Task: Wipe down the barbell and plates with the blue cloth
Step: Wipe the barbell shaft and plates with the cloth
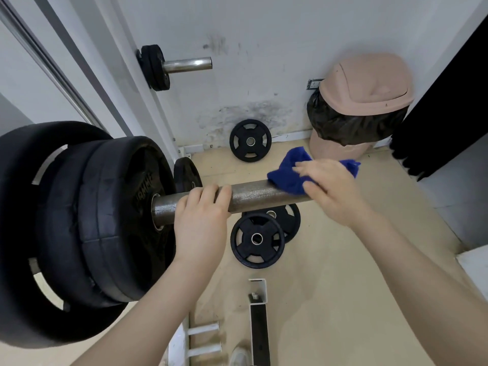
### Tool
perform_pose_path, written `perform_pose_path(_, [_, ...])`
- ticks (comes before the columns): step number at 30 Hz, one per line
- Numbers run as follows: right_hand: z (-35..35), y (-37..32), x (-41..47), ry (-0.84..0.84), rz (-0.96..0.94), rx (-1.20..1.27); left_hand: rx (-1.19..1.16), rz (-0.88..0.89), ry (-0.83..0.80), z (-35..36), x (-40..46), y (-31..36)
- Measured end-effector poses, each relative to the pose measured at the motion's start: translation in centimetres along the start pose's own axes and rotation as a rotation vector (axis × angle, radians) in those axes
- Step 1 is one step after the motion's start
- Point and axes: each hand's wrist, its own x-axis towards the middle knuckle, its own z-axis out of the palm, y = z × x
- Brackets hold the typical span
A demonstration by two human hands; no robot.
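Observation:
The barbell's steel sleeve [253, 195] runs left to right across the middle. Several large black plates [105, 220] are loaded on it at the left. My left hand [202, 215] is wrapped around the sleeve just outside the plates. At the sleeve's free end my right hand [332, 191] presses the blue cloth [287, 175] onto the metal. Part of the cloth sticks out behind my fingers. The sleeve's tip is hidden under the cloth and hand.
Two small black plates [257, 240] lie on the beige floor under the sleeve, another [250, 140] leans on the white wall. A pink bin [361, 107] with a black liner stands at the back right. A storage peg [184, 65] with small plates juts from the rack.

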Motion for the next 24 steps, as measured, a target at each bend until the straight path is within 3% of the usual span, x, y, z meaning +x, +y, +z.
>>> perform_pose_path(3, [1.1, -1.5, -1.2, 0.053, -0.119, -0.181, 0.01, -0.011, 0.012, 0.0, 0.0, 0.1])
perform_pose_path(8, [2.6, -5.0, 4.2, 0.11, 0.383, -0.41, 0.012, -0.021, -0.048, -0.2, 0.1, 0.1])
perform_pose_path(11, [3.8, -7.0, 5.1, 0.132, 0.476, -0.36, 0.032, -0.017, -0.09, -0.5, 0.1, 0.1])
perform_pose_path(16, [5.0, -9.0, 4.0, 0.275, 0.361, -0.304, -0.112, -0.053, -0.155, -2.5, 0.4, -0.4])
perform_pose_path(20, [6.8, -10.6, 3.6, 0.305, 0.286, -0.153, -0.149, -0.042, 0.003, -4.6, -0.7, -1.1])
perform_pose_path(24, [8.5, -12.9, 2.5, 0.308, 0.22, 0.02, -0.095, 0.104, 0.194, -6.7, -1.3, -2.1])
